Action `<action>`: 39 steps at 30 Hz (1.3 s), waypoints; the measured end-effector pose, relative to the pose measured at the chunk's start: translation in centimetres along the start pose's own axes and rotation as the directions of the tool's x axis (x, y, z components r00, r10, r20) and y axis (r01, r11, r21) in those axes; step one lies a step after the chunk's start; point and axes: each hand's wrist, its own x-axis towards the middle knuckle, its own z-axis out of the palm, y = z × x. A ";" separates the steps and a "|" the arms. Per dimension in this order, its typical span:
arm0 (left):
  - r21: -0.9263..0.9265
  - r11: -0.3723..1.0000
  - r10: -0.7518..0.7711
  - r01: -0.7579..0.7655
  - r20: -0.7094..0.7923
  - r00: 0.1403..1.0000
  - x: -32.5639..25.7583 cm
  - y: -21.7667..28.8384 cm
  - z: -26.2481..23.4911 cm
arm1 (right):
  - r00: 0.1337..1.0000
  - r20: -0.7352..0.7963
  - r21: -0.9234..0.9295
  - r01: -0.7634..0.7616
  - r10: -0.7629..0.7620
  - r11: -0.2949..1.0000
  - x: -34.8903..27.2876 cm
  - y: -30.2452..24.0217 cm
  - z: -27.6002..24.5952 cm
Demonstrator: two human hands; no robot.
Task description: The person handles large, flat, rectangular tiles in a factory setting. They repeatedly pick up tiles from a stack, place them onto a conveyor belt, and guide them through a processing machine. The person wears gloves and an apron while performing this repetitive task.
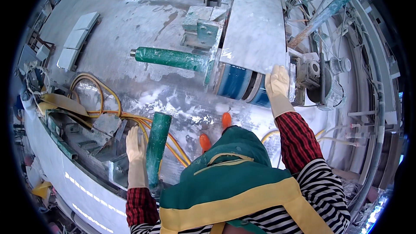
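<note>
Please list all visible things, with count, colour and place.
Broad flat slab: one, whitish, upper centre
Cylindrical roller sections: two, blue, at slab edge
Long round tubes: two, green, left of centre
Flexible hoses: several, yellow, mostly left
Boxy machinery: count unclear, grey, right of rollers
Flat panels: several, pale, upper left
Rest: too small to tell
Cloth apron: one, green and yellow, lower centre
Shoe tips: two, orange, below centre
Left gloved hand: one, cream, beside nearer tube
Right gloved hand: one, cream, at slab corner

No text or sign can be read.
</note>
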 end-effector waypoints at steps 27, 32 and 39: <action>-0.435 0.754 -0.521 0.493 0.060 0.851 -8.6 5.9 -2.3 | 0.847 -0.247 0.186 0.517 -0.470 0.835 9.5 -5.1 4.0; -0.413 0.753 -0.551 0.513 0.030 0.834 -10.0 6.3 -2.5 | 0.879 -0.055 0.314 0.466 -0.474 0.827 8.9 0.7 -1.1; -0.394 0.738 -0.610 0.547 -0.044 0.791 -11.7 7.4 -3.5 | 0.868 -0.182 0.172 0.491 -0.463 0.854 8.0 8.4 0.2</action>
